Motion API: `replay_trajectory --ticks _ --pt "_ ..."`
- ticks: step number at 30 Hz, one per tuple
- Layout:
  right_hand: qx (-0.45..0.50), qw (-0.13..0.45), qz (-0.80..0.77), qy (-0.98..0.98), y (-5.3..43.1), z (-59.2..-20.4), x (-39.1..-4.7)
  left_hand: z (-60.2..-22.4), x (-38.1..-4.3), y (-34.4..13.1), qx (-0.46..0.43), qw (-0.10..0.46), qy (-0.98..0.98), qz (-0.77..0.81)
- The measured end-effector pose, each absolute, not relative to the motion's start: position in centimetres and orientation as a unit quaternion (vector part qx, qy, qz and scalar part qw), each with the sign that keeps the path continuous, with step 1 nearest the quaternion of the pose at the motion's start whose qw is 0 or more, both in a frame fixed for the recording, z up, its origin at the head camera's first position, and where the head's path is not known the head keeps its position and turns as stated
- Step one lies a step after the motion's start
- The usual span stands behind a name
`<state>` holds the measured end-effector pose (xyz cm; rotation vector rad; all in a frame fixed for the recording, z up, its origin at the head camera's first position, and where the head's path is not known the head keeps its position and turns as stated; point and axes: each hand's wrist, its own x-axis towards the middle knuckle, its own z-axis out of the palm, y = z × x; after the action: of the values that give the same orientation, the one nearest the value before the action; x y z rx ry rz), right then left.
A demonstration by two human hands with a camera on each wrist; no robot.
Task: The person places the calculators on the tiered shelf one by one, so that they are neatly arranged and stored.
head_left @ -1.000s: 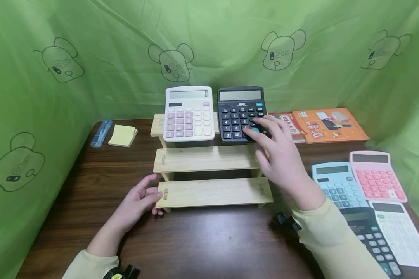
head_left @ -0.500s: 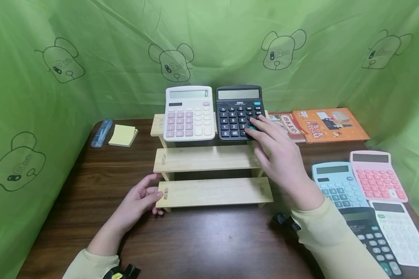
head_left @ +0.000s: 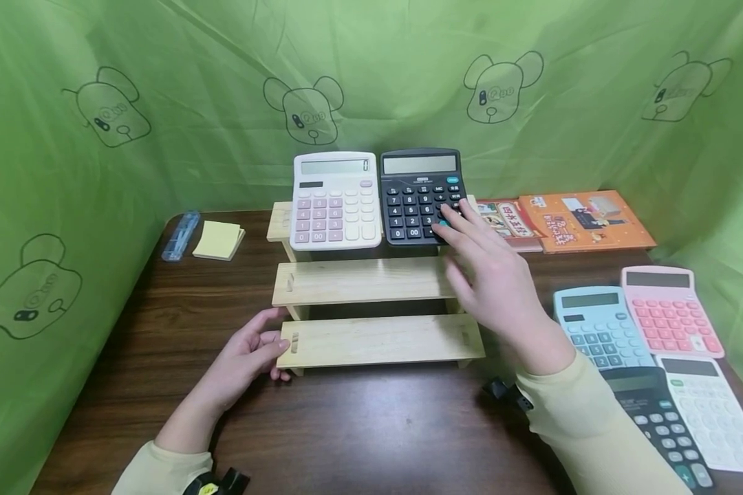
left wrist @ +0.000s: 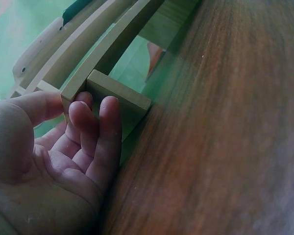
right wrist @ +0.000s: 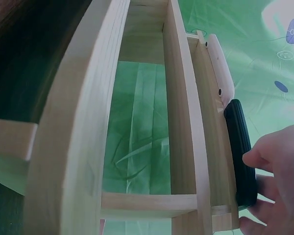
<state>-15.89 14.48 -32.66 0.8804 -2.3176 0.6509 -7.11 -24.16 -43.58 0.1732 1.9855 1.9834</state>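
Observation:
A three-tier wooden display stand (head_left: 378,342) sits mid-table. At its lower left corner my left hand (head_left: 248,354) grips the end of the bottom tier, thumb on top and fingers curled below, as the left wrist view shows. On the top tier lean a white calculator with lilac keys (head_left: 334,203), reading 0, and a black calculator (head_left: 416,199) close to its right. My right hand (head_left: 492,275) rests extended fingers on the black calculator's lower right part, covering some keys. In the right wrist view, the thumb lies by the front edge of that calculator (right wrist: 239,147).
Blue (head_left: 594,320), pink (head_left: 671,313), white (head_left: 706,409) and dark (head_left: 647,405) calculators lie at the right. Orange and red booklets (head_left: 588,221) lie behind them. Yellow sticky notes (head_left: 218,240) and a blue translucent object (head_left: 180,236) sit back left. Green cloth (head_left: 396,55) surrounds the table.
The black calculator has slid slightly left and back, closer to the white one, with my right hand moving along. My left hand has stayed on the stand.

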Motion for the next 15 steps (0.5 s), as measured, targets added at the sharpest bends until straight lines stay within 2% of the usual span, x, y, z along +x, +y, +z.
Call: replay_trajectory --ticks 15 --pt "0.352 0.256 0.208 -0.876 14.93 -32.32 -15.73 -43.67 -7.04 -24.22 0.066 0.161 0.694 0.699"
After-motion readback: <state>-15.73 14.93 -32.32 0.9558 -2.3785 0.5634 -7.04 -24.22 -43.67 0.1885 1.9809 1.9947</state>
